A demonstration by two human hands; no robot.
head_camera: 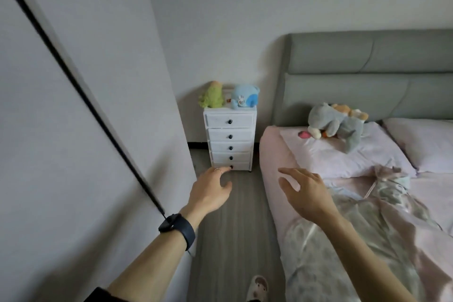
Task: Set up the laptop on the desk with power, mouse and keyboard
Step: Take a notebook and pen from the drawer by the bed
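Beside the bed [272, 152], left hand [210, 191] and right hand [306, 193] reach forward, fingers [289, 172] spread and holding nothing; no laptop, mouse or keyboard shows, so setup seems unstarted.

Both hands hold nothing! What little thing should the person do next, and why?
Probably step forward to the white drawer chest and look there: the left hand and right hand are open and empty, and no computer gear shows in this view.
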